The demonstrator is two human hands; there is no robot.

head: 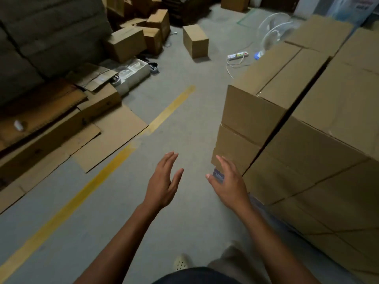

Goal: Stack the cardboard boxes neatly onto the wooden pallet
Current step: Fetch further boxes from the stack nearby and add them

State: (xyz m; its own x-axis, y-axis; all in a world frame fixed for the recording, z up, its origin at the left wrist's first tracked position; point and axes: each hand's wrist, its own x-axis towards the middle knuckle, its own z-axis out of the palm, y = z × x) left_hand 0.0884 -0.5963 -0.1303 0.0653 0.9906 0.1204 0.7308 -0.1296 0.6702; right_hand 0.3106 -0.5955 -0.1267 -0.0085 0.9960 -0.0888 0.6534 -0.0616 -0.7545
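WAREHOUSE FLOOR: A tall stack of cardboard boxes (307, 124), plain brown, fills the right of the view, several tiers high in tight rows w/ one dark gap btwn two columns. Its base is mostly hidden, so what it stands on can't be told. The person's right hand (227, 181) hovers just beside the stack's near low corner, fingers straight & spread, holding nothing; a small blue-grey edge shows behind the fingertips. The left hand (162, 181), a little further from the stack, is also flat & empty, palm turned toward the stack. Left of the stack, a yellow floor line (98, 175) runs diagonally over grey concrete. Past the stack's far left corner a lone box (194, 41) sits on the floor, w/ a white power strip (238, 55) & a white fan (274, 31) closer to the stack. Well left of the stack lie a heap of loose boxes (139, 33) & flattened cardboard sheets (102, 136). Behind the stack, a poster (361, 5), print too blurred to read.
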